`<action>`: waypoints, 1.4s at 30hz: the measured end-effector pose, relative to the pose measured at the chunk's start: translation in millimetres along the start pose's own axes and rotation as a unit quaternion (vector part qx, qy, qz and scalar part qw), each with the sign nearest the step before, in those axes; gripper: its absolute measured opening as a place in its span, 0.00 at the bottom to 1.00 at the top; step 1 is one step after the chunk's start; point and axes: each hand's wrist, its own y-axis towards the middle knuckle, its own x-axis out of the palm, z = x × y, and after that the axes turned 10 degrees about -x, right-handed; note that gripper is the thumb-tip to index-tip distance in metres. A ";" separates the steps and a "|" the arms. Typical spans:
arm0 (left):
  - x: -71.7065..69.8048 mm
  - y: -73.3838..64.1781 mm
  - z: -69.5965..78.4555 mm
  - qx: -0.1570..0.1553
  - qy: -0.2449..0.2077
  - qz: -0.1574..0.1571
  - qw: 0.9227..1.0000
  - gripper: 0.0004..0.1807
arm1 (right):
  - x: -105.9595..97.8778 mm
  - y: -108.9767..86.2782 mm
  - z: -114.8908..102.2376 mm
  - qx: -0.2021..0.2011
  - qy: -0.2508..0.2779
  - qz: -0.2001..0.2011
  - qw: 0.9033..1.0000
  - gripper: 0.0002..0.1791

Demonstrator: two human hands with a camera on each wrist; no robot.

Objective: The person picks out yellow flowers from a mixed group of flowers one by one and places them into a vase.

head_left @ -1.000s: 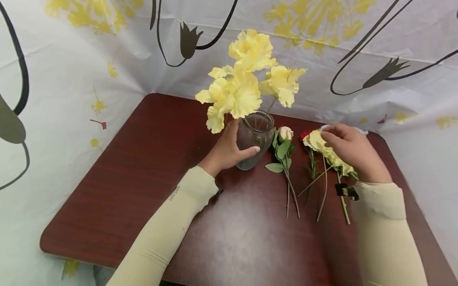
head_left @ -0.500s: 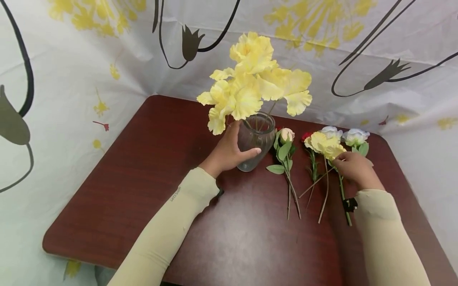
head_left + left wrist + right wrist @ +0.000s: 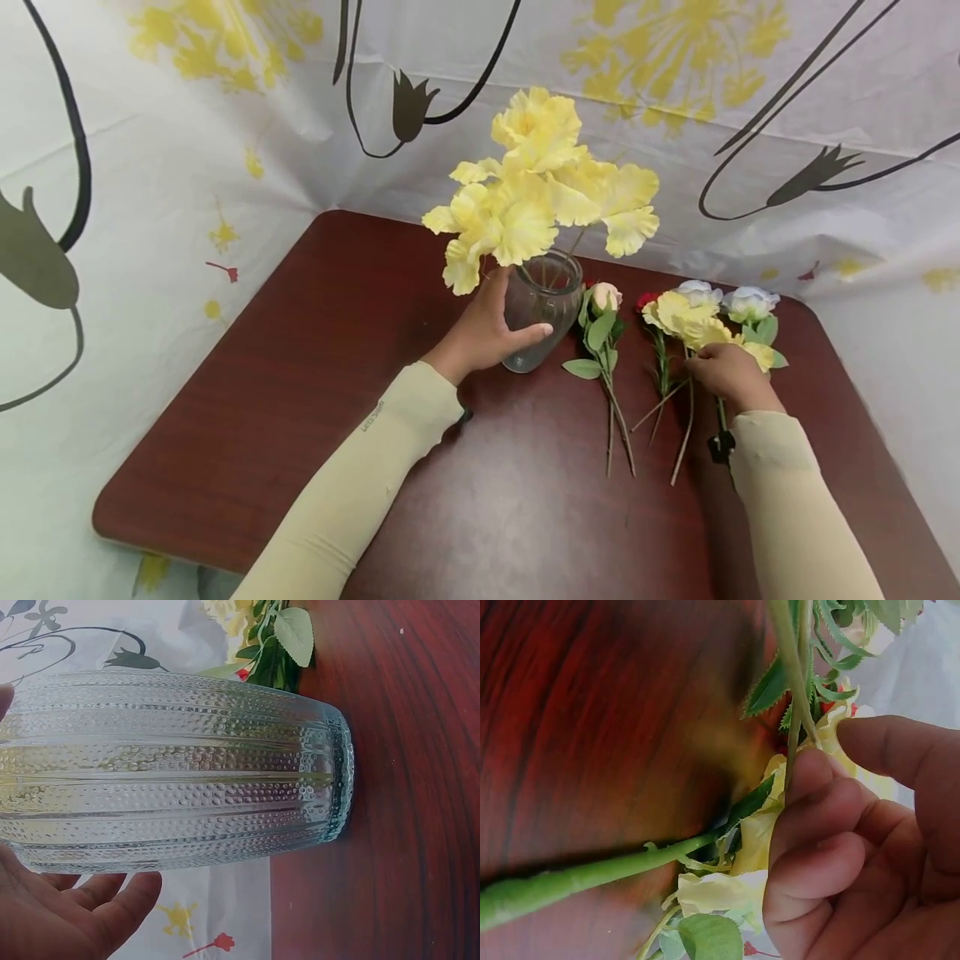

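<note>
— Where to find the vase (image 3: 557, 304)?
— On the table (image 3: 487, 508), mouth up, to the left of the loose yellow flowers (image 3: 678, 315), with yellow blooms (image 3: 525, 208) spreading above the rim

— And the left hand (image 3: 480, 329)?
— Curved round the side of the vase, thumb spread well away from the fingers, glass held between. Best used as a brace, probably: light, even pressure, no shoving against so top-heavy a load

— What about the right hand (image 3: 731, 379)?
— Low among the loose yellow flowers, fingers partly curled, thumb slightly apart from the index finger. Right at the index fingertip, a thin stem (image 3: 789, 649), with another close beside it. Pinched or merely touched? Cannot tell

— How best to pick one up, then?
— By settling on a single stem first, most likely. Bring thumb and index together just under the head, then draw gently along the stem's own line

— Any likely snags?
— A toothed leaf (image 3: 769, 688) near the fingertips, plus a thick green stem (image 3: 592, 877) just beside the hand. Also blue blooms (image 3: 750, 304) behind and a red bloom (image 3: 647, 302) to the left, perhaps easily dragged by a hasty tug

— And the pale bud (image 3: 606, 297) beside the vase?
— Best avoided altogether
</note>
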 end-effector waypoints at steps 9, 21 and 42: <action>2.8 -0.2 0.3 -0.014 0.004 -0.002 1.000 0.52 | 2.7 -1.3 6.2 0.033 0.041 -0.013 0.999 0.20; 1.3 -2.3 -3.7 0.003 -0.006 0.006 1.000 0.47 | -21.6 -18.4 -37.3 0.032 0.135 0.018 0.990 0.12; 2.1 1.2 -1.6 0.015 -0.006 0.007 1.000 0.48 | -90.1 -58.2 -154.6 -0.134 0.278 0.383 0.871 0.04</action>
